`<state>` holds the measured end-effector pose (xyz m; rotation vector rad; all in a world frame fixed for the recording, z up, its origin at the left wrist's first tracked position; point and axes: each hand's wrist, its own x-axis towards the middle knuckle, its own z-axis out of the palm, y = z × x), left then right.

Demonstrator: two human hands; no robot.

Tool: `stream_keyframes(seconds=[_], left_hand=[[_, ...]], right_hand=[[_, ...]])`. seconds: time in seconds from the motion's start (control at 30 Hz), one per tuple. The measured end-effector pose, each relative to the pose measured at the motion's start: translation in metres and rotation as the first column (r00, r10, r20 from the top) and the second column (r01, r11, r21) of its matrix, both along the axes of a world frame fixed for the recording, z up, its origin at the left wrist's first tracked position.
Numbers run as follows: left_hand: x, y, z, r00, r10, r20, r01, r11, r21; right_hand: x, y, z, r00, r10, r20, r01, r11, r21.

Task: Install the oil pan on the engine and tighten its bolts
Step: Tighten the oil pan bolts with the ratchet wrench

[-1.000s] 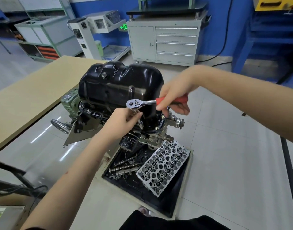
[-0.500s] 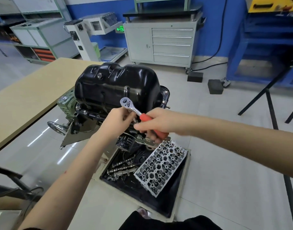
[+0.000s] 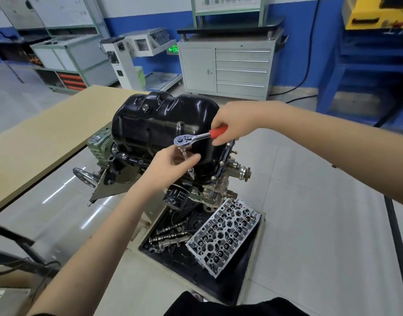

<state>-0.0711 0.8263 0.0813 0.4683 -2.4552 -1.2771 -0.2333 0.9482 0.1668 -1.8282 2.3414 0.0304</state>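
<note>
A glossy black oil pan (image 3: 159,124) sits on top of the upturned engine (image 3: 209,190) on its stand. My right hand (image 3: 230,124) grips the red handle of a ratchet wrench (image 3: 191,139), whose chrome head hangs over the pan's near flange. Below the head, my left hand (image 3: 170,167) pinches the thin extension bar that runs down to a bolt on the flange. Several bolts (image 3: 221,164) show along the pan's right rim.
A black floor tray (image 3: 225,283) under the engine holds a cylinder head (image 3: 223,236) and camshafts (image 3: 170,233). A tan workbench (image 3: 36,142) lies at left. A grey drawer cabinet (image 3: 227,69) stands behind, with a blue frame (image 3: 332,83) at far right.
My right hand swung the ratchet handle from low and toward me back up and to the right. My left hand stayed on the extension bar.
</note>
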Motion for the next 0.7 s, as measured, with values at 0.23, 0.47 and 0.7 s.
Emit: stream_keyframes(seconds=[0.23,0.47,0.7], left_hand=[[-0.029,0.017,0.026,0.911,0.325,-0.255,-0.207,0.893,0.399],[-0.042,0.017,0.018,0.855,0.299,-0.423,-0.234,0.952,0.199],[-0.054,0.01,0.017,0.821,0.254,-0.512,-0.225,0.967,0.12]], right_hand=[[0.0,-0.01,0.001,0.904,-0.163,0.394,0.07,0.968,0.24],[-0.006,-0.01,-0.003,0.559,-0.37,0.742,-0.036,0.883,0.468],[-0.005,0.006,-0.03,0.294,-0.213,0.932,0.075,0.977,0.2]])
